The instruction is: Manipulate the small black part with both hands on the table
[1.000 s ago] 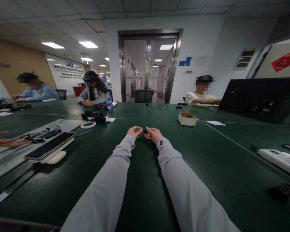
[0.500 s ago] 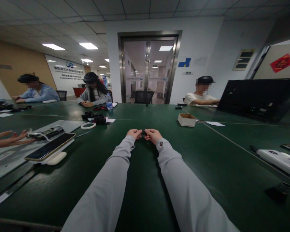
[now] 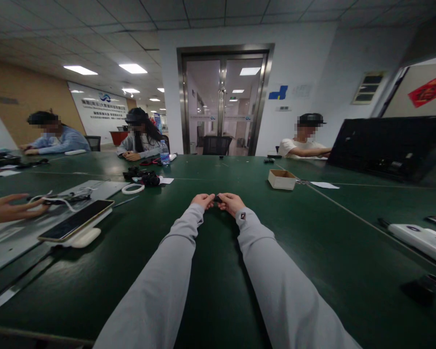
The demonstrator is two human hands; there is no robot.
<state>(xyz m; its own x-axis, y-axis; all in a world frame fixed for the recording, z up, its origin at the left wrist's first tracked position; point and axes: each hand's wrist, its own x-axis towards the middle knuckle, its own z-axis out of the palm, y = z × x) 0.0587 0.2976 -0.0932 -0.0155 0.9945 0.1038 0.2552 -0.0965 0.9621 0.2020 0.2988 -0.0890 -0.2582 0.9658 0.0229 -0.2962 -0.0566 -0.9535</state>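
Over the green table (image 3: 312, 242), left hand (image 3: 202, 200) and right hand (image 3: 231, 202) both pinching one small black object (image 3: 217, 198).

Two hands: left hand (image 3: 202, 200), right hand (image 3: 231, 202); one small black part (image 3: 217, 198); one cardboard box (image 3: 281, 179); one water bottle (image 3: 163, 152).

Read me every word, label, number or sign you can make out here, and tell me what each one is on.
Nothing here can be quoted with certainty.
White wall banner: blue logo and rows of characters, too blurred.
Red sign: dark characters, unreadable.
Glass doors: a printed band, too small.
Blue wall mark: a shape, no letters.
Water bottle: label too small.
Small dark part, pinched between left hand and right hand: no marking visible.
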